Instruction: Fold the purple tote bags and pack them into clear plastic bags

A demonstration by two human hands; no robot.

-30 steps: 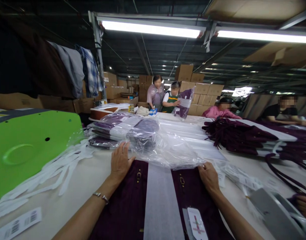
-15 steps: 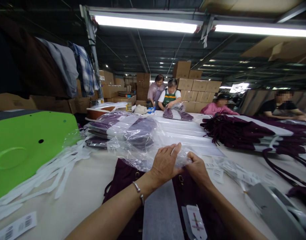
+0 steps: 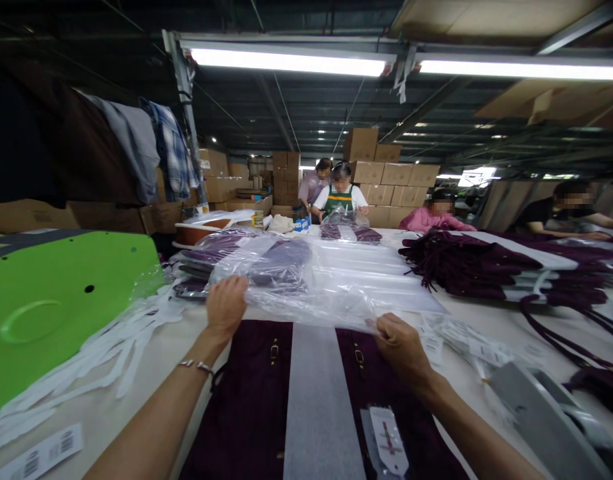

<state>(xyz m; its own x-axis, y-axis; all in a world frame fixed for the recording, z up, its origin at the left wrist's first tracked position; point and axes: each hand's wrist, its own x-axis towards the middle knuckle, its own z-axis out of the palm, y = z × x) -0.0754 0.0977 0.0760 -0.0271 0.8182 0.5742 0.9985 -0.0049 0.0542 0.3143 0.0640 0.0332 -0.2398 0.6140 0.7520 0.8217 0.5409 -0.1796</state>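
Observation:
A clear plastic bag (image 3: 311, 305) is stretched sideways between my two hands. My left hand (image 3: 227, 303) is closed on its left end, and my right hand (image 3: 399, 341) grips the right end. Just below lies a dark purple bag (image 3: 256, 393) with small brass buckles, flat on the table. A grey-white paper strip (image 3: 319, 393) runs down its middle. On its lower right rests a white hang tag (image 3: 387, 440) in a clear sleeve. The plastic's near edge lies close to the purple bag's top; I cannot tell whether they touch.
Plastic-wrapped purple bags (image 3: 266, 257) are piled beyond my left hand. More purple bags (image 3: 496, 267) are stacked at right, near a grey tape dispenser (image 3: 546, 420). A green board (image 3: 61, 300) and white strips (image 3: 106, 353) lie left. Several people work across the table, including one in a green apron (image 3: 339, 200).
My left hand has moved left, away from my right hand, spreading the bunched plastic bag wide. My right hand stays near its place. The purple bag's buckles and strip are more exposed.

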